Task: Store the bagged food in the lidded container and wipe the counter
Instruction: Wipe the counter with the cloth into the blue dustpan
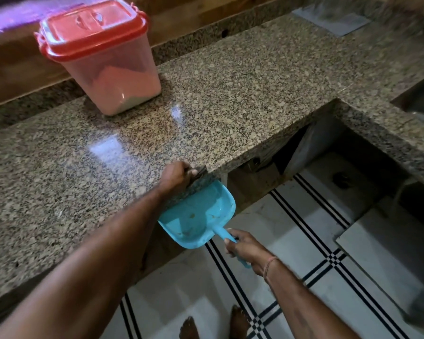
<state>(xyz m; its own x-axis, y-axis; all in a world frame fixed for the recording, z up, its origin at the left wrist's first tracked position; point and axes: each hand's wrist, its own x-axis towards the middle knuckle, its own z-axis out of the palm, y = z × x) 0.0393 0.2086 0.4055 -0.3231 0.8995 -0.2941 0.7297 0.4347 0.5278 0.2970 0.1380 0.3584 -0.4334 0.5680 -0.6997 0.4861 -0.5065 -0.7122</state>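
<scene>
Bare feet show at the bottom on the white floor with black stripe lines. Left hand reaches over the tabletop front edge, fingers curled around something small and dark, too blurred to name. Right hand sits below the edge, fingers wrapped tight on the handle of a blue dustpan; pan mouth tucked just under the edge beneath the left hand, a few brown crumbs inside. Thin band on the right wrist. Lidded container stands upright at the back left of the speckled granite tabletop, near the wooden wall strip, well apart from both hands. Red lid shut, red side clips, translucent body tapering downward. Pinkish contents show through the wall, whitish layer at the bottom; cannot tell what exactly. Sink corner at far right.
</scene>
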